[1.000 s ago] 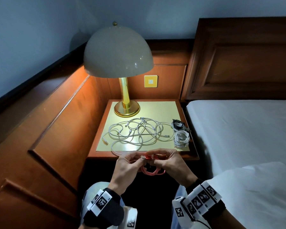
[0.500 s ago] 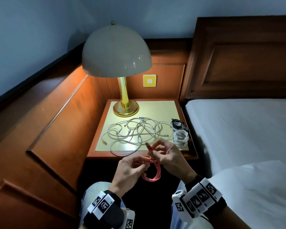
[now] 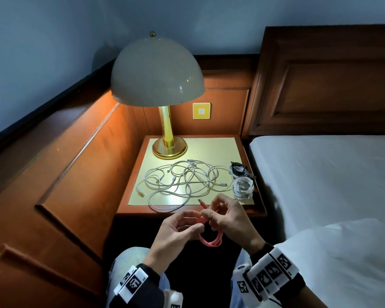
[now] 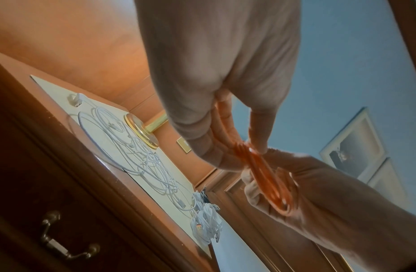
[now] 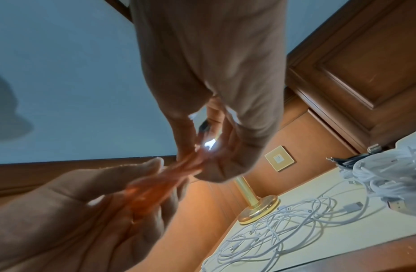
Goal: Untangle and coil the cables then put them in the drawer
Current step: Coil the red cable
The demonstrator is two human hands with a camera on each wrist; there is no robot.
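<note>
Both hands meet in front of the bench edge: the left hand (image 3: pixel 176 232) pinches the coiled pink cable (image 3: pixel 210 240) by its loops, while the right hand (image 3: pixel 228 221) grips the free end, its plug poking up. Just beyond the hands, on the bench (image 3: pixel 220 147), lies the tangle of white cables (image 3: pixel 182 178). Beyond the right hand sit a white coil (image 3: pixel 243 187) and a black coil (image 3: pixel 238 168). The drawer handle (image 4: pixel 67 241) hangs below.

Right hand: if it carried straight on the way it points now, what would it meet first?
Probably the coiled white cable at the wooden nightstand's front right corner; the right hand, holding the pink cable, points forward over that edge. Depth is uncertain.
</note>
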